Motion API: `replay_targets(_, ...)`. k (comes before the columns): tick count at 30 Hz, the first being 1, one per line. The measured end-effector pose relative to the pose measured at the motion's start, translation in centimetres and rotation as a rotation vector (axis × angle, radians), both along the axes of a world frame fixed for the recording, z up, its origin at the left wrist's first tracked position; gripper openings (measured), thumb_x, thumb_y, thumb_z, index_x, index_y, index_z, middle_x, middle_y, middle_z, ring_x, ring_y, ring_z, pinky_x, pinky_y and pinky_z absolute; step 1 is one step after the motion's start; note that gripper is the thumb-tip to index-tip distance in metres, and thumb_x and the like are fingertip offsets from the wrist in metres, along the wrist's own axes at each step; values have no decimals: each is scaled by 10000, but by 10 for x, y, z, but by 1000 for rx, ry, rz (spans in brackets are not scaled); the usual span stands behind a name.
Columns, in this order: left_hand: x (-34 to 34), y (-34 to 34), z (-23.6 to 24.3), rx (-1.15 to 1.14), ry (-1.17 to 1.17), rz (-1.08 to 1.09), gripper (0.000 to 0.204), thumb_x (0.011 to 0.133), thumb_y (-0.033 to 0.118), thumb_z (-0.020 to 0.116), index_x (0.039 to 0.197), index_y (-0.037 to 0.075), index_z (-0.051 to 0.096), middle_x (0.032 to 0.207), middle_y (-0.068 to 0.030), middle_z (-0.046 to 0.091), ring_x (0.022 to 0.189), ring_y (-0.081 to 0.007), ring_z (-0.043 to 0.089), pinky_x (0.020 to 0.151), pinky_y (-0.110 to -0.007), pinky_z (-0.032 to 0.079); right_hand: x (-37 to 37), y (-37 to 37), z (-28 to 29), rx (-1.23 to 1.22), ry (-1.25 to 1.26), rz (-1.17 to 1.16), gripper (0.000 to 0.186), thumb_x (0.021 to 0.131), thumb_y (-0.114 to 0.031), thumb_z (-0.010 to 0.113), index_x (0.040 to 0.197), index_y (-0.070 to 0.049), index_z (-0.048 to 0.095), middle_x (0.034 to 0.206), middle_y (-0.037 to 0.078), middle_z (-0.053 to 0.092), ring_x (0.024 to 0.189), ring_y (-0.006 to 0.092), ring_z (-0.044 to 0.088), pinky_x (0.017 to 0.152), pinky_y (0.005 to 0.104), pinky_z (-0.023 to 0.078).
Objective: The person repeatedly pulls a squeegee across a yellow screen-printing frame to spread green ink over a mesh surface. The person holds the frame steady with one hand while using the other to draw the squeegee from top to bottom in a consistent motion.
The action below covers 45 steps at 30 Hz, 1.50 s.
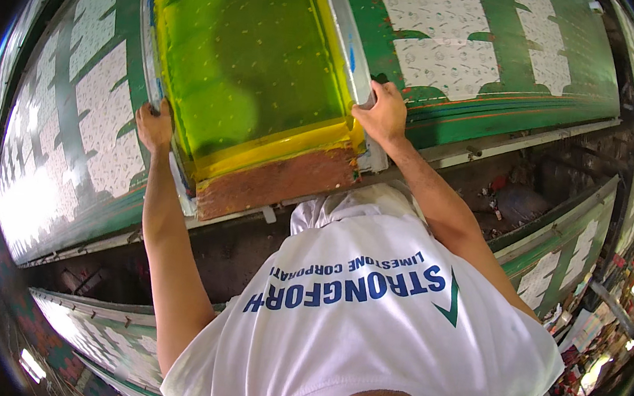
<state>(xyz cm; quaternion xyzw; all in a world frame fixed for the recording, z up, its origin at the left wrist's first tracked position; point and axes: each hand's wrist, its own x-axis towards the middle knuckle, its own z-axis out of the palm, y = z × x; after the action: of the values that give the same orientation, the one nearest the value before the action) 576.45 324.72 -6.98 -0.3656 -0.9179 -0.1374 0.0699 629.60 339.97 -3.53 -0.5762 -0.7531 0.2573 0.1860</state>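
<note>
A screen printing frame point(346, 29) with a yellow-green mesh point(269, 63) lies over the long green table in front of me. Yellow tape point(284, 143) borders the mesh, and a reddish-brown strip point(280, 185) spans its near end. My left hand point(155, 126) is closed around the frame's left side rail, its fingertips partly hidden. On the opposite rail, near the close right corner, my right hand point(384, 115) grips with the thumb on top. Small pale marks show across the mesh.
Patterned white fabric pieces point(446, 42) lie on the green table point(484, 122) on both sides of the frame. A metal rail point(521, 137) runs along its near edge. Behind me stand more green tables with white pieces point(538, 280). Clutter point(586, 331) fills the right side.
</note>
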Motion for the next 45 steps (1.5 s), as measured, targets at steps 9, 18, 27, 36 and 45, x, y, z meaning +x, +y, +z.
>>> replay_targets(9,14,36,29,48,-102,-104,494,955,468,735,1019,-21,696,991,-158,627,941,-372,603,844,-495,491,38,33,40,120,148,18,635,690,-279,861,1212,40,691,1038,170,632,984,357,652,859,455,551)
replay_targets(18,224,167,34,63,-77,-108,475,925,465,754,1055,10,722,1066,-152,663,1031,-375,639,890,-513,510,243,164,15,194,8,26,655,742,-293,875,1272,44,689,1045,143,650,913,299,669,828,404,555)
replay_targets(27,416,242,22,69,-124,-118,478,939,478,751,1068,22,687,1097,-133,644,1010,-364,640,864,-517,506,417,237,-18,1,-99,-60,685,841,-303,851,1402,23,633,1141,114,624,941,248,657,855,405,566)
replay_targets(36,451,253,14,30,-31,-89,499,913,473,747,1102,14,699,1099,-161,658,1026,-394,654,890,-524,511,456,252,-37,-15,-86,1,733,876,-378,833,1453,0,586,1256,142,587,1063,290,628,914,449,556)
replay_targets(45,453,257,-1,-22,-38,-25,554,897,497,753,1126,-5,702,1156,-201,677,1095,-396,667,931,-511,536,410,207,21,206,-114,382,690,887,-297,851,1459,-40,564,1296,209,585,1229,383,575,1038,495,508)
